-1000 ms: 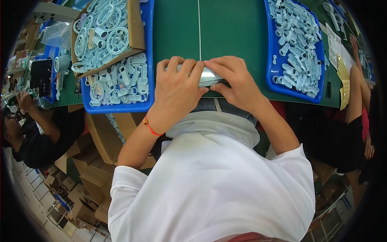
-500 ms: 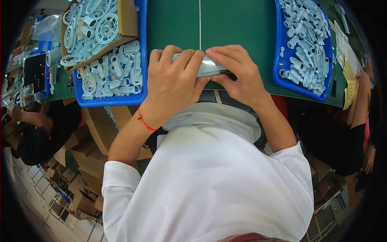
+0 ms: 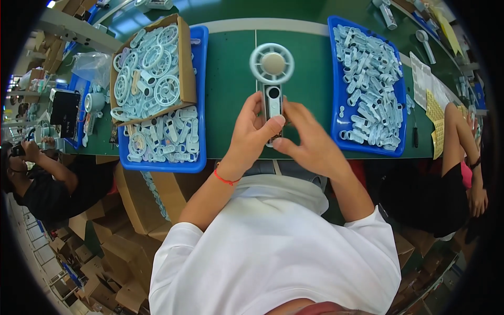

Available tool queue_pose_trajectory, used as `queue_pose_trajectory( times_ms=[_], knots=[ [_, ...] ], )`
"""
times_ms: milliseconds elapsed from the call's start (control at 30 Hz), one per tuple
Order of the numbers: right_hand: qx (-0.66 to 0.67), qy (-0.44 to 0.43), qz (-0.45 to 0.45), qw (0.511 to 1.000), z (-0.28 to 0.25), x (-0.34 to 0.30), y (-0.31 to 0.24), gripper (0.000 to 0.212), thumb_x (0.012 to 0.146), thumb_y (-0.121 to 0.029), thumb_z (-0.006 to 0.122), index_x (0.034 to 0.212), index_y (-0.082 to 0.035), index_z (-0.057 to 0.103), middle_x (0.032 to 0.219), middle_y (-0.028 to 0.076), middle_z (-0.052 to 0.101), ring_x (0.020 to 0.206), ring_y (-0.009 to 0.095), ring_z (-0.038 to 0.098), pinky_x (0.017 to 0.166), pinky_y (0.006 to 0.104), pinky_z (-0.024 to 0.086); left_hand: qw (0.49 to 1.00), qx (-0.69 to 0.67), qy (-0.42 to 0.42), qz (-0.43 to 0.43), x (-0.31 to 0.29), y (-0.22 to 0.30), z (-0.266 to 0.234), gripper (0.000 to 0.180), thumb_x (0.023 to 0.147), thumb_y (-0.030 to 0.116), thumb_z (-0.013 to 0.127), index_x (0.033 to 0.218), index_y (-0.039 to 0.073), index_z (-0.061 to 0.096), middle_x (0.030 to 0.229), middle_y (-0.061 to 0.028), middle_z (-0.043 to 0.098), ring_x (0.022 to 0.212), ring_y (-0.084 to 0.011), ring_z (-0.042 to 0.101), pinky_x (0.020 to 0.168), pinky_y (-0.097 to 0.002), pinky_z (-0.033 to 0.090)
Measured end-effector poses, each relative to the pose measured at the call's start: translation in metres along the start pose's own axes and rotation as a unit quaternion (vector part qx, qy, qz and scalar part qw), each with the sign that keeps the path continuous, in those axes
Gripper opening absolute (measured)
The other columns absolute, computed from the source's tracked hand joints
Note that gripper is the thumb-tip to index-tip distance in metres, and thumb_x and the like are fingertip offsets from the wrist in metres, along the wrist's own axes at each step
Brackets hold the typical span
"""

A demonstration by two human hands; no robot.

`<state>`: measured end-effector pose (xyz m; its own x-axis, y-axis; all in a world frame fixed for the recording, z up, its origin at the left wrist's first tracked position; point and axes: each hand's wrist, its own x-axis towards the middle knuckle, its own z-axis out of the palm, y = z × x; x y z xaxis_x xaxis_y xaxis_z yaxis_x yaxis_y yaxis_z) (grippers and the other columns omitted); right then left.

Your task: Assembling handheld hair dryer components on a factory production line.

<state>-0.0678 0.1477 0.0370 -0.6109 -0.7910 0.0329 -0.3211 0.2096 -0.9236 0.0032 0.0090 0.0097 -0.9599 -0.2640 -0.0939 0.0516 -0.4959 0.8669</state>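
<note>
A pale blue handheld fan (image 3: 257, 64) stands upright in front of me, its round spoked head with a beige centre at the far end. My left hand (image 3: 251, 127) is closed round its handle (image 3: 273, 102), thumb lying across the lower part. The open front of the handle shows a dark round spot near the top and dark parts at the lower end. At the handle's right side is my right hand (image 3: 310, 137), slightly blurred, with thumb and fingers apart. Its fingertips are close to the handle; whether they touch is hard to tell.
On the left, a blue tray (image 3: 202, 105) of pale blue casings bears a cardboard box (image 3: 187, 68) of fan rings. Another blue tray (image 3: 336, 113) of handle casings lies right. Beyond it are a screwdriver (image 3: 415, 135) and yellow sheets (image 3: 434, 113). People sit on both sides.
Both hands gripped the handle level between them; now the fan points away from me with its round head in sight. The right hand has loosened, and the view has tilted to show more table.
</note>
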Motion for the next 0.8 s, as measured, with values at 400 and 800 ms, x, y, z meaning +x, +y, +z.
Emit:
queue_pose_trajectory(
  times_ms=[400,800],
  knots=[
    [-0.531,0.074,0.04,0.843,-0.147,0.037,0.073,0.033,0.066,0.001,0.065,0.097,-0.008,0.055,0.09,0.012,0.053,0.087,0.032,0.053,0.075,0.0402,0.045,0.979,0.149,0.123,0.057,0.171,0.034,0.038,0.06,0.068,0.015,0.071,0.114,-0.002,0.036,0.096,-0.0115,0.05,0.075,-0.0172,0.055,0.059,-0.0298,0.048],
    [-0.325,0.154,0.034,0.933,-0.138,0.01,0.079,0.036,0.069,0.011,0.06,0.102,-0.001,0.058,0.115,0.016,0.052,0.104,0.034,0.053,0.087,0.035,0.046,0.696,0.64,0.325,-0.014,0.387,0.049,-0.044,0.084,0.072,0.062,0.055,0.126,-0.002,0.043,0.132,-0.0261,0.036,0.127,-0.0417,0.027,0.103,-0.0577,0.02]
  ],
)
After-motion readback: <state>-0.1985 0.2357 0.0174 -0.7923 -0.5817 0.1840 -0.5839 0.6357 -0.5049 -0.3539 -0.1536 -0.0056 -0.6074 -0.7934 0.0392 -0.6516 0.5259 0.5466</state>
